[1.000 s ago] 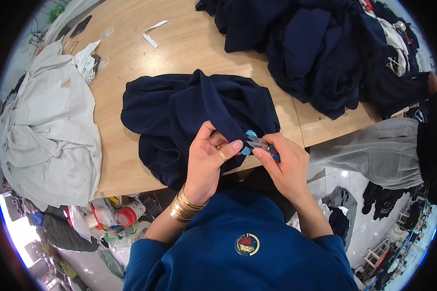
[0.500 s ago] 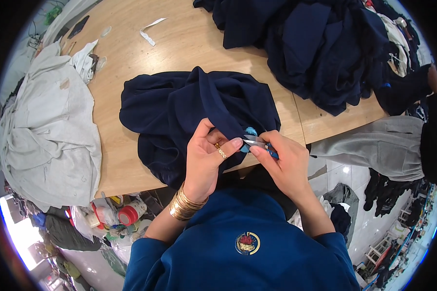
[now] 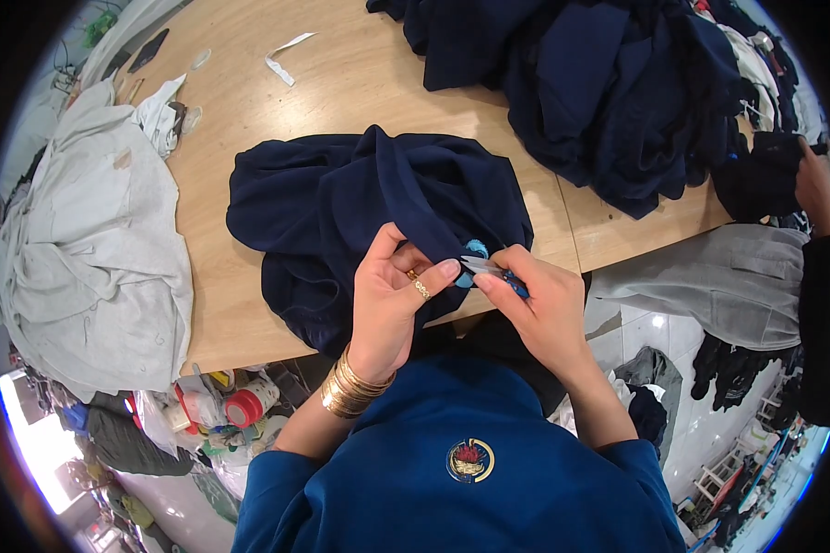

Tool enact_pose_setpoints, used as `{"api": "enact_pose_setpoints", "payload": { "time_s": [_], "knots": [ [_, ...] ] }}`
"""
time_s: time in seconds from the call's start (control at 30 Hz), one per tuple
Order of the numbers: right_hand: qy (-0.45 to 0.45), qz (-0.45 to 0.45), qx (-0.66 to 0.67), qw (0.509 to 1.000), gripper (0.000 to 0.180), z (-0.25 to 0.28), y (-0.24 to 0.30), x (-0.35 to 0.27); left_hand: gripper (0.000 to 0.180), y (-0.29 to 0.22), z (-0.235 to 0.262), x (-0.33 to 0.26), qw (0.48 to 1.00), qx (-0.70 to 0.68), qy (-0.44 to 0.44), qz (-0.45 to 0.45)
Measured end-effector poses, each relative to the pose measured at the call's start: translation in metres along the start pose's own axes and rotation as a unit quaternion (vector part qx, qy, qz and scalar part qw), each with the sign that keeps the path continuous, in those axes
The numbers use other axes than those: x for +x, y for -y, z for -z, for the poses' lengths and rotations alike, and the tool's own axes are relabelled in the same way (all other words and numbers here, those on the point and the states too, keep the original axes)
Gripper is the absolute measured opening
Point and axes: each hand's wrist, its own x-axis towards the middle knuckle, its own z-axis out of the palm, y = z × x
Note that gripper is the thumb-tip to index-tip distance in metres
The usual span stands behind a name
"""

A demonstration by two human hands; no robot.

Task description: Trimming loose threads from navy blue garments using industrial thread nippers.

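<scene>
A navy blue garment (image 3: 327, 198) lies bunched on the table in front of me. My left hand (image 3: 387, 300), with rings and gold bangles, pinches the garment's edge between thumb and fingers. In my right hand (image 3: 549, 304) is a pair of thread snips (image 3: 515, 284) with blue handles. Their metal blades point left and reach the cloth edge beside my left fingertips. A light blue patch (image 3: 476, 249) shows on the garment just behind the blades. Whether a thread lies between the blades is too small to tell.
A large pile of navy garments (image 3: 618, 101) covers the table's far right. Pale grey cloth (image 3: 92, 240) drapes over its left edge. A white strip (image 3: 281, 66) lies at the back. On the right, another person's hand (image 3: 816, 189) holds dark cloth; grey trousers (image 3: 719, 286) hang nearby.
My hands stay almost in place, with the snips' blades slightly shifted at the cloth edge. The other person's hand at the right has moved a little down and left with the dark cloth.
</scene>
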Motion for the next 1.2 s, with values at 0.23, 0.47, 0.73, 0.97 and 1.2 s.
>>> {"api": "enact_pose_setpoints", "payload": {
  "time_s": [0.23, 0.47, 0.73, 0.97, 1.2],
  "knots": [
    [0.018, -0.014, -0.004, 1.0, 0.025, 0.001, 0.0, -0.001, 0.036, 0.001, 0.001, -0.002, 1.0, 0.01, -0.007, -0.001],
    [-0.004, -0.06, 0.052, 0.997, 0.022, -0.001, -0.002, -0.004, 0.038, 0.004, 0.002, -0.003, 1.0, 0.016, 0.006, -0.016],
    [-0.02, -0.069, 0.1, 0.992, 0.024, 0.0, -0.002, -0.004, 0.035, -0.001, 0.001, -0.002, 1.0, 0.007, 0.002, -0.019],
    [-0.077, -0.054, 0.083, 0.992, 0.019, 0.008, -0.009, 0.004, 0.026, -0.05, 0.04, 0.019, 0.98, -0.04, -0.067, -0.184],
    [-0.09, -0.037, 0.011, 0.995, 0.014, -0.004, -0.023, 0.005, 0.023, -0.049, 0.101, 0.018, 0.978, -0.029, -0.144, -0.151]
  ]
}}
